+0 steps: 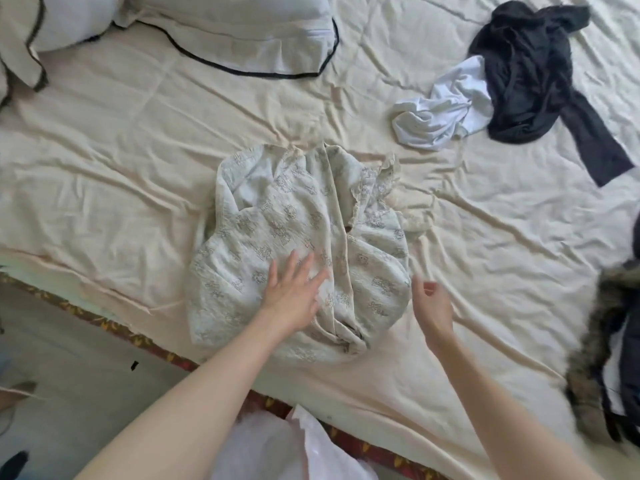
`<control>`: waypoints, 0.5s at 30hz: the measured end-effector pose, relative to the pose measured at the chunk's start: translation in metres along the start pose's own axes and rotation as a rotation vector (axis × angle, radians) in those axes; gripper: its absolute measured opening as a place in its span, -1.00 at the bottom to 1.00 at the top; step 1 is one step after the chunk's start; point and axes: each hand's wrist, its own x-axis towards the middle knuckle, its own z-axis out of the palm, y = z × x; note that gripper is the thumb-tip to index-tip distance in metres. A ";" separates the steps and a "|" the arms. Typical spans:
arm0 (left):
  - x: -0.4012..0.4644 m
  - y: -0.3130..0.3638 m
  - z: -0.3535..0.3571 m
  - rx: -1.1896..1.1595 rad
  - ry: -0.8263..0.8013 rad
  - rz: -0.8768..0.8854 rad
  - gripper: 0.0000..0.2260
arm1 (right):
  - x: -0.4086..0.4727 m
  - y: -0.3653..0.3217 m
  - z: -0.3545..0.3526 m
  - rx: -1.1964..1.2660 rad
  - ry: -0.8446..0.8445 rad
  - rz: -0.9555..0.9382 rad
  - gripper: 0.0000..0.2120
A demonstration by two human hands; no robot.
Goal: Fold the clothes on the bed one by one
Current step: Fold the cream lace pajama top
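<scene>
A pale printed garment (298, 244) is lying bunched in a rough folded heap on the cream sheet of the bed (138, 174), near the bed's near edge. The left hand (294, 292) is resting flat on the garment's near half, its fingers (304, 268) spread and released, grasping nothing. The right hand (433, 303) is hovering just beside the garment's right edge, its fingers loosely curled and holding nothing. Beyond the garment and to its right, a white garment (440, 116) is lying crumpled, partly tucked under a black garment (533, 77). Beyond the garment to the left, pillows (221, 32) with dark piping are sitting. A dark, fur-trimmed item (609, 344) is lying at the right, well apart from the garment.
</scene>
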 end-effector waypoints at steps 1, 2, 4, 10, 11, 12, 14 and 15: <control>-0.002 -0.007 0.007 0.011 -0.066 -0.024 -0.39 | 0.013 -0.007 0.001 -0.008 -0.024 -0.018 -0.64; -0.006 -0.015 0.015 0.017 -0.123 -0.039 -0.38 | 0.024 -0.016 0.003 -0.013 -0.053 -0.032 -0.61; -0.018 -0.029 0.028 0.016 -0.195 -0.022 -0.37 | 0.038 -0.036 0.010 0.014 -0.133 -0.049 -0.54; -0.029 -0.040 0.018 -0.148 -0.052 0.027 -0.58 | 0.067 -0.084 0.025 0.403 -0.174 0.157 -0.41; -0.023 -0.039 0.009 -0.172 0.038 0.023 -0.62 | 0.071 -0.087 0.025 0.427 -0.158 0.206 -0.43; -0.015 -0.036 -0.001 -0.182 0.131 0.024 -0.65 | 0.074 -0.086 0.025 0.442 -0.126 0.244 -0.45; 0.006 -0.027 -0.025 -0.191 0.279 0.043 -0.69 | 0.076 -0.081 0.023 0.492 -0.080 0.319 -0.48; 0.017 -0.021 -0.037 -0.195 0.326 0.057 -0.70 | 0.079 -0.078 0.023 0.533 -0.069 0.352 -0.49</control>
